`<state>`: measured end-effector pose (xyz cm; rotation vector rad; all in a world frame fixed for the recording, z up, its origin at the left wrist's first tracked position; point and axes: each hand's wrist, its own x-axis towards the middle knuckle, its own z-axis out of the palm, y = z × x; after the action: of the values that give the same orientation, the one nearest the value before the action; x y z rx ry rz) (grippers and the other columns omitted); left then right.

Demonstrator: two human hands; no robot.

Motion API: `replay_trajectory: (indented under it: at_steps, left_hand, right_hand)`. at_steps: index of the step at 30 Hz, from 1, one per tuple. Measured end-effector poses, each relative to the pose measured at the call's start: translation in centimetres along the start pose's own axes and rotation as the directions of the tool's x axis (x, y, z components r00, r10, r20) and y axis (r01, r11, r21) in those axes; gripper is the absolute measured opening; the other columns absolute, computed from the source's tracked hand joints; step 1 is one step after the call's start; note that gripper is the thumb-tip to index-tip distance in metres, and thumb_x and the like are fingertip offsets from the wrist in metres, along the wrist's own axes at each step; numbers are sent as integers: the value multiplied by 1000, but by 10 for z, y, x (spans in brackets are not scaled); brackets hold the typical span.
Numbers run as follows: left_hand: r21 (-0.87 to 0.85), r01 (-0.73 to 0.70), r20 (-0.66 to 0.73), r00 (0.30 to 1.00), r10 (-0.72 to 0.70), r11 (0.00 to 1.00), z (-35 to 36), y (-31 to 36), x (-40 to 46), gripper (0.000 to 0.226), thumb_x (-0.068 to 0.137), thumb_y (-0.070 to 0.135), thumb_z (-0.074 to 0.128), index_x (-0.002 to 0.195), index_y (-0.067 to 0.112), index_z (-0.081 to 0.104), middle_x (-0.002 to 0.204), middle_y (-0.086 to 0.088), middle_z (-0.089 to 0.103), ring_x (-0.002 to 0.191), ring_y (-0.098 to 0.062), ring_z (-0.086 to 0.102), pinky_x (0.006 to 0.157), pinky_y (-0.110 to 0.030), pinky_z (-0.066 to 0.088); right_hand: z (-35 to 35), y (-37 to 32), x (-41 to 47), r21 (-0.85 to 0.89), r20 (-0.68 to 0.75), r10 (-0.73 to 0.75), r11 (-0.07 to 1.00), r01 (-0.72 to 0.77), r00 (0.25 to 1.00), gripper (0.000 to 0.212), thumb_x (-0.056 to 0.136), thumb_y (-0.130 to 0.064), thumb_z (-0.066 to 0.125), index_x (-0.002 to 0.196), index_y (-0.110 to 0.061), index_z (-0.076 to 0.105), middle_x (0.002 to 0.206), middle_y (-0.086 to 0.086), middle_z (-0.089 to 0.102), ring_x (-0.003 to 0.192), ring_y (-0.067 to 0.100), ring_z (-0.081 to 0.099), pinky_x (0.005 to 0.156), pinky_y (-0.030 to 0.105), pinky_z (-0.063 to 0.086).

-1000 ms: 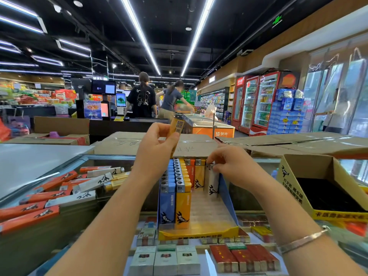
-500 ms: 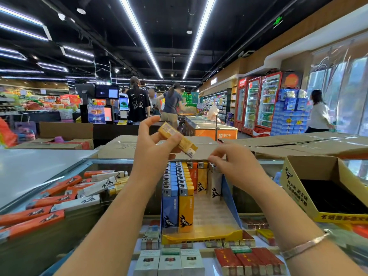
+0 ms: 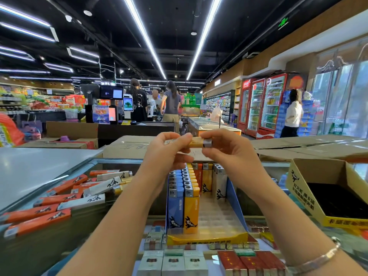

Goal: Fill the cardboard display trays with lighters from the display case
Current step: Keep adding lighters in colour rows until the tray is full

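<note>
Both my hands hold one yellow lighter [image 3: 197,142] level at chest height, above the tray. My left hand [image 3: 165,150] grips its left end and my right hand [image 3: 229,150] pinches its metal-capped right end. Below them a cardboard display tray [image 3: 207,237] with a yellow front lip stands on the glass case. A blue row [image 3: 175,198] and a yellow row [image 3: 191,198] of upright lighters fill its left side, and a few stand at the back. Its right lanes are bare. Loose orange and white lighters [image 3: 65,196] lie in a pile on the left.
An open yellow cardboard box [image 3: 310,196] with a dark inside sits at the right. Cigarette packs [image 3: 173,263] lie under the glass at the front. Flat cartons [image 3: 298,144] stack behind the case. Shoppers stand at the checkout [image 3: 137,124] beyond.
My left hand has tipped the yellow lighter from upright to level. My right hand has risen from the tray's back row and taken hold of the lighter's capped end.
</note>
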<state>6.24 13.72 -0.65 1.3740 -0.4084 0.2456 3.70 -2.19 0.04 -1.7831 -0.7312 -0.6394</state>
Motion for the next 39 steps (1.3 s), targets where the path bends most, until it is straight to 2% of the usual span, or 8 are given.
replay_trajectory:
  at_steps: [5,10,13,18,24,30,33,39]
  left_hand:
    - [308,-136,-1,990,143,942,7,0,-4,47,74,62,50,97,21,54,59,4,64,48,0,55,43,-10,40]
    - [458,-167,-34,978,205,873,4,-6,-1,21,90,42,51,104,26,50,82,4,69,75,-4,63,58,-17,44]
    - [562,-83,-25,993,117,823,-3,-12,3,32,90,34,55,121,29,47,117,5,59,96,-9,55,68,-21,39]
    - [590,74,97,982,-161,804,-4,-15,1,59,83,29,66,136,31,39,139,1,40,105,-7,37,71,-15,33]
    - [565,198,154,928,-338,801,-7,-14,0,52,82,29,67,129,30,46,125,-4,55,111,-20,55,96,-42,45]
    - [630,160,177,923,-341,760,-6,-15,4,46,83,31,65,127,25,51,112,-1,61,97,-11,60,78,-25,48]
    - [637,157,178,923,-342,755,-6,-15,5,46,83,31,65,126,25,52,114,-2,61,101,-14,59,90,-33,48]
    - [635,146,184,925,-332,759,-9,-17,5,50,84,39,62,130,28,46,124,-2,56,108,-14,55,89,-31,47]
  right_hand:
    - [-1,0,1,11,-51,-22,1000,22,998,20,87,-10,61,92,-29,63,84,-5,67,76,14,66,68,26,56]
    - [-8,2,3,178,-184,44,984,-11,982,15,89,-3,56,88,-17,62,75,-4,65,64,12,64,57,23,55]
    - [-16,9,5,134,-264,86,990,-52,961,20,89,-4,56,91,-24,61,78,3,62,56,7,58,51,20,52]
    - [-13,26,5,-139,-102,124,981,-137,987,22,89,-13,60,93,-34,54,85,1,60,70,10,61,58,20,51]
    - [-5,36,0,-372,-2,97,924,-91,995,16,88,-13,61,95,-27,60,86,-9,55,74,-1,49,61,1,38]
    - [-1,47,-2,-549,72,116,834,-58,991,17,85,-18,64,101,-20,68,97,-2,55,95,11,43,76,20,32]
    - [-2,52,-3,-569,13,159,813,-124,987,12,83,-23,68,95,-24,69,104,-5,47,105,14,34,84,26,25]
    - [-2,55,-2,-406,36,264,885,-227,964,12,83,-14,67,93,-21,65,108,-5,50,109,12,43,76,10,33]
